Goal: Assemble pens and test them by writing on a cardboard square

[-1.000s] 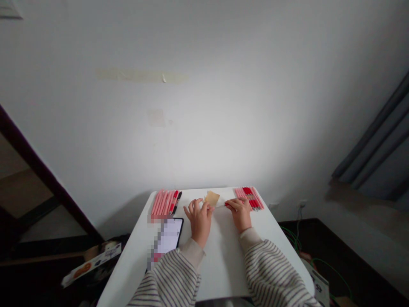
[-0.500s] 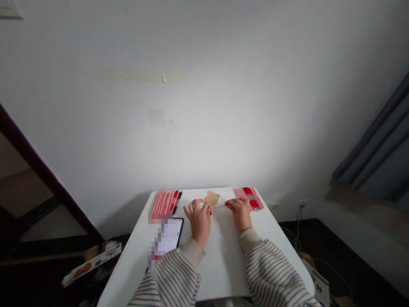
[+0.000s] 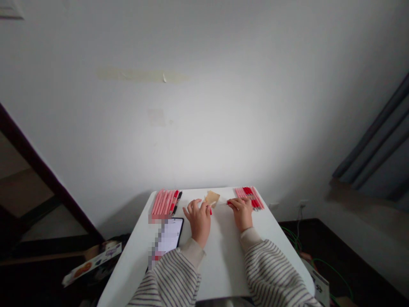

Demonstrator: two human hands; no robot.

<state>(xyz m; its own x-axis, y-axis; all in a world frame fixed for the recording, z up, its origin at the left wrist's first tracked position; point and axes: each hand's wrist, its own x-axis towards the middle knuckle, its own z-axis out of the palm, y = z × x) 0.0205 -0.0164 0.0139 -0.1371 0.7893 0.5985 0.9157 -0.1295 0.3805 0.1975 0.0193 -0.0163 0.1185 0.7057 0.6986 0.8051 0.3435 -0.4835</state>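
Note:
My left hand is closed in a pinch around a small pen part with a red end, most of it hidden by the fingers. To its right, my right hand pinches a thin pale rod with a red end, which looks like a piece of a pen and points toward the left hand. A tan paper scrap lies on the table just beyond the left fingertips. Beside the right hand, a row of pink and red pen pieces is partly covered by its fingers.
On the white table, several pink pens, a red pen and a black pen lie at the back left. A phone rests left of my left forearm. The wall stands behind the table's far edge.
My right hand has shifted slightly to the right with its thin rod, widening the gap to the left hand. The left hand has hardly moved.

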